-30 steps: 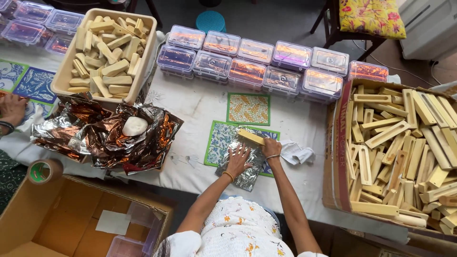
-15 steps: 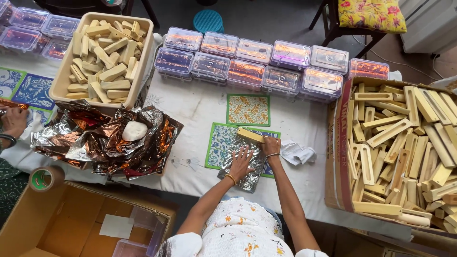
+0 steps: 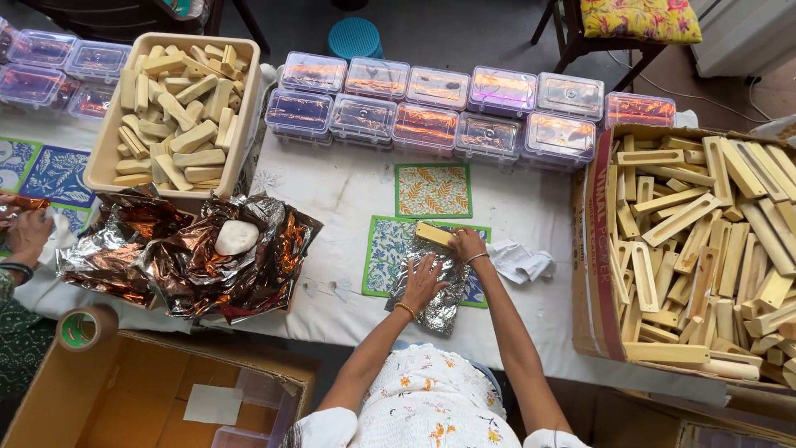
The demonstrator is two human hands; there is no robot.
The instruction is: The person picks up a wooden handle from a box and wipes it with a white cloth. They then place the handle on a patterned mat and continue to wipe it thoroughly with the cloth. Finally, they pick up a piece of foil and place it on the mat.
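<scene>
A pale yellow bar (image 3: pixel 434 235) lies at the far edge of a crinkled silver foil sheet (image 3: pixel 437 300), which sits on a patterned cloth square (image 3: pixel 383 257) on the white table. My right hand (image 3: pixel 468 243) grips the bar's right end. My left hand (image 3: pixel 424 280) lies flat on the foil with fingers spread, just below the bar.
A heap of copper foil sheets (image 3: pixel 191 261) with a white lump (image 3: pixel 236 237) lies to the left, below a tray of bars (image 3: pixel 178 108). Rows of clear lidded boxes (image 3: pixel 431 104) line the far edge. A cardboard box of long bars (image 3: pixel 705 241) stands right. Another person's hand (image 3: pixel 29 232) works far left.
My hands have brought the bar and foil lower; the foil now lies flat on the cloth with my left palm pressing it.
</scene>
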